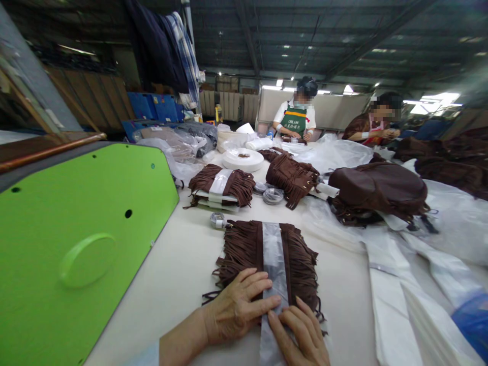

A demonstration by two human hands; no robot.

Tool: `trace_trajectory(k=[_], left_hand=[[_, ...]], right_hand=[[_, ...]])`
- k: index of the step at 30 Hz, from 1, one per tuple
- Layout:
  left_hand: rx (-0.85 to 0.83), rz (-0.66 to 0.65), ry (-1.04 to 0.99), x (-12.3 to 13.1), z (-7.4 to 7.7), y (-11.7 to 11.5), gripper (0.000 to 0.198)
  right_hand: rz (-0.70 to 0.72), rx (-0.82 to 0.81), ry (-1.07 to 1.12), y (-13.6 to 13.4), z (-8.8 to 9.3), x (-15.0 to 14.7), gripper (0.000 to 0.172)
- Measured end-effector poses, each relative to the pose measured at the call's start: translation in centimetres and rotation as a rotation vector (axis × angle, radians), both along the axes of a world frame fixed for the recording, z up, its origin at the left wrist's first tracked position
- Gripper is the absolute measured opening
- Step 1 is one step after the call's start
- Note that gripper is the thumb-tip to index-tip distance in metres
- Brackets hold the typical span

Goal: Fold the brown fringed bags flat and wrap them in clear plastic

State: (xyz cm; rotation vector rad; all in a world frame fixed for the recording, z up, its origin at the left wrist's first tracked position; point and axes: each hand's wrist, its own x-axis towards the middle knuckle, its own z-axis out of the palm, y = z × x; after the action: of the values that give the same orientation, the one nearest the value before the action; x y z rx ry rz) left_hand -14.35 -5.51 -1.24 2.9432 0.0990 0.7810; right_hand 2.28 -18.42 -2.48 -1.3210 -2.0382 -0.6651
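Note:
A brown fringed piece (244, 249) lies flat on the pale table in front of me, with a translucent white strip (273, 254) running down its middle. My left hand (234, 305) lies flat on the near left part of the fringe, fingers stretched out and tips touching the strip. My right hand (301, 335) rests on the strip's near end, fingers extended and pressing it down. Neither hand grips anything.
A bright green machine cover (76, 244) fills the left. Further back lie fringed bundles (223, 185), a brown bag (377, 190), tape rolls (242, 158), small reels (272, 195) and plastic bags (404, 284). Two people (297, 119) work at the table's far end.

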Motion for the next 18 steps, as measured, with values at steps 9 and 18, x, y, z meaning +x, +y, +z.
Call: trace_trajectory(k=[9, 18], left_hand=[[0.151, -0.083, 0.092, 0.3, 1.1, -0.6, 0.033], [0.118, -0.047, -0.055, 1.2, -0.3, -0.3, 0.033]], right_hand=[[0.027, 0.065, 0.008, -0.3, -0.8, -0.2, 0.027], [-0.155, -0.001, 0.032, -4.0, -3.0, 2.1, 0.023]])
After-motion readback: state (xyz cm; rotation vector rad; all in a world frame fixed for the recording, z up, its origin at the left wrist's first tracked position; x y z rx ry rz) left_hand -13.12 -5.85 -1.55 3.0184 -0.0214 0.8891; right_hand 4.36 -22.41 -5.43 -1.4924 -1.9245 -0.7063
